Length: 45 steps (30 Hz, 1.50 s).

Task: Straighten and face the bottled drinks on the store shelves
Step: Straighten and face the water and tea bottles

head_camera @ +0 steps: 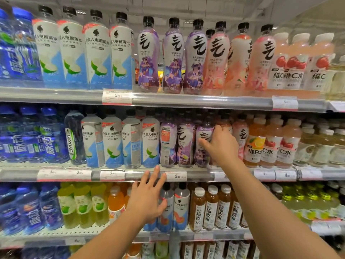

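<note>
Left hand point(147, 199): fingers spread and nearly straight, released, holding nothing; it hovers in front of the lower shelf, its fingertips over the price rail point(130, 175) of the middle shelf.
Grey-label bottle point(165, 208): stands upright on the lower shelf just behind the left hand; the thumb lies against or just before its label, contact cannot be told.
Lower shelf stock: blue bottles at left, then green and orange drinks, two grey-label bottles, then brown tea bottles point(211, 210) with white labels at right.
Right hand point(219, 144): reaches into the middle shelf; its grip is clenched around a purple-label bottle, thumb across the front of the label, fingers curled round the shoulder.
Purple-label bottle point(202, 146): upright on the middle shelf, third in the purple group, its large black character partly covered by the hand.
Neighbouring purple bottle point(167, 143): first in the group, turned so its printed back panel faces out.
White-and-blue bottles point(112, 144): left of the purple group; two show side panels, two show fronts.
Pink bottle point(240, 139): just right of the held bottle, front facing out.
Top shelf point(205, 100): white-and-blue, purple and pink bottles in a row, most labels facing forward.
</note>
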Motion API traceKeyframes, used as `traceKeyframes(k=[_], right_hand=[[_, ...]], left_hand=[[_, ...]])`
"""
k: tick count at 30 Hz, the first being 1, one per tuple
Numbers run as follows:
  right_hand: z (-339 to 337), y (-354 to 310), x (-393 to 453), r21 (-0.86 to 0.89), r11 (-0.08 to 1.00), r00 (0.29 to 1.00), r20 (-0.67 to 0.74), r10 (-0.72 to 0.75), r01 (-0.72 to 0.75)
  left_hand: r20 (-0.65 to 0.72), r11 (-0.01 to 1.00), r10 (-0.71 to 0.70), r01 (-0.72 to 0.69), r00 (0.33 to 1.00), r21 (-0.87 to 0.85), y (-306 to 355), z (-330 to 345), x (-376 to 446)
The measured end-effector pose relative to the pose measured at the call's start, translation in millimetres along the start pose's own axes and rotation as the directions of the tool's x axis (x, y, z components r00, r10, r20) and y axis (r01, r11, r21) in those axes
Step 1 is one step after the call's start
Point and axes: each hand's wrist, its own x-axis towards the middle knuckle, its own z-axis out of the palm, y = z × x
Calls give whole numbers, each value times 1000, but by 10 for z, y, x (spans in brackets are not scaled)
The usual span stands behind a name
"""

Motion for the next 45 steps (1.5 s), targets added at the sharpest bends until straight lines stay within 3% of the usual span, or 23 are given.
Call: traceKeyframes(k=[7,22,30,35,45], right_hand=[[-6,-60,126,7,1000,996,86,6,-7],[148,27,12,19,999,999,11,-30,30],[329,218,-626,406,914,997,82,-6,-28],[280,385,-1389,558,824,965,256,-53,-103],[-26,506,-2365,602,770,916,397,-58,-212]], left_hand=[[-18,1000,8,-7,1000,29,-15,40,-8],[-26,1000,-6,7,1000,15,4,33,-2],[-30,998,-61,62,998,33,86,43,0],[7,996,-83,83,996,29,132,28,-27],[191,993,-59,77,980,-88,240,-231,-142]])
